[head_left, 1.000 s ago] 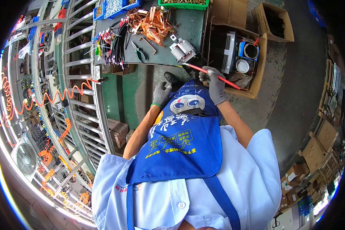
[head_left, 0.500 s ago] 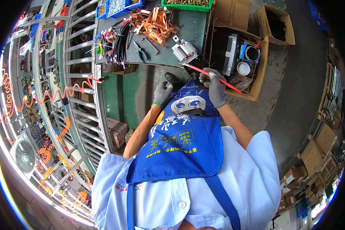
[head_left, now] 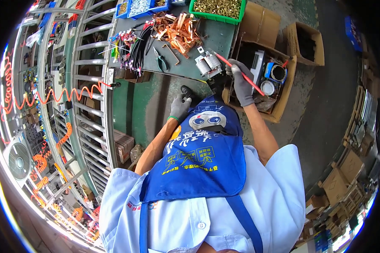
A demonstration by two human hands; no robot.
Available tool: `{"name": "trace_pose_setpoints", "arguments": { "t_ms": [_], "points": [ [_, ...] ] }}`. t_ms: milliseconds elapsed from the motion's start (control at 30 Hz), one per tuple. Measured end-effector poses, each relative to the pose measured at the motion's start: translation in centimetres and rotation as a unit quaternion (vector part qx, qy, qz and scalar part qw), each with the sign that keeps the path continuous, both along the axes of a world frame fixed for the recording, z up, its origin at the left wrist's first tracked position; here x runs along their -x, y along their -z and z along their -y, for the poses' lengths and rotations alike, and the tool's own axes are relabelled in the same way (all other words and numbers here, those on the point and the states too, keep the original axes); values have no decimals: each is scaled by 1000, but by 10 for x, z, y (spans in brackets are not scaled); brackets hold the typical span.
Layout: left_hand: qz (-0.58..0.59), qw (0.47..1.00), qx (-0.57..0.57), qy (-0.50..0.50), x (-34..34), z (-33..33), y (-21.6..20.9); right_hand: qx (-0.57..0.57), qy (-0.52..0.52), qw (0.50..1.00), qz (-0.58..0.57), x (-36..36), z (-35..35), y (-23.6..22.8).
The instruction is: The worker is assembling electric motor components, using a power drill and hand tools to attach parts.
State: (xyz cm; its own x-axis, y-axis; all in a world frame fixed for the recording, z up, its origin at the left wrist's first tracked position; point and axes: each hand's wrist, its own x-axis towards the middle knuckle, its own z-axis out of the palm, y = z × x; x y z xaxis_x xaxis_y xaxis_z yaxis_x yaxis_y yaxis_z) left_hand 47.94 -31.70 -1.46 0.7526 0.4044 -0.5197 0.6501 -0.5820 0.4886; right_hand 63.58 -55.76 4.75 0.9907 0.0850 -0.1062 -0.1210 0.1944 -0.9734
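Observation:
My right hand (head_left: 241, 84), in a grey glove, is closed around a thin red-handled brush (head_left: 252, 84). The brush slants up and left, its tip beside the far right side of a silvery wound coil (head_left: 208, 65) at the table's near right corner. Whether the tip touches the coil cannot be made out. My left hand (head_left: 180, 107), gloved too, hangs short of the table edge with loosely parted fingers and nothing visible in it. Pliers with dark green handles (head_left: 160, 61) and a bent copper strip (head_left: 172, 54) lie left of the coil.
Copper pieces (head_left: 179, 31) are heaped on the table (head_left: 190, 69), beside bundled wires (head_left: 133, 48). Blue bins (head_left: 135, 17) and a green tray (head_left: 219, 20) of brass parts stand behind. Open cartons (head_left: 278, 114) sit right; a metal roller rack (head_left: 98, 101) runs along the left.
My right hand has moved forward, carrying the brush tip from the coil's near side to its far right side. My left hand stays low. The view has shifted slightly.

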Motion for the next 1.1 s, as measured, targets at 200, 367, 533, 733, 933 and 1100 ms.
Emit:
{"name": "trace_pose_setpoints", "arguments": {
  "t_ms": [200, 367, 533, 733, 933, 1100],
  "points": [
    [5, 999, -2, -46, 5, -5, 0, 252, -79, 898, 353, -25, -20, -11],
    [10, 997, 13, -74, 8, -7, -3, 301, -175, 847, 402, -26, -19, -15],
    [16, 996, 23, -88, 10, -8, 0, 336, -189, 832, 399, -30, -14, -10],
    [21, 995, 24, -97, 10, -7, -1, 320, -179, 848, 383, -35, -23, -10],
    [27, 994, 22, -104, 14, -9, 5, 339, -170, 844, 380, -38, -21, -9],
    [25, 995, 12, -91, 12, -10, 0, 313, -160, 864, 361, -38, -24, 2]
  ]
}}
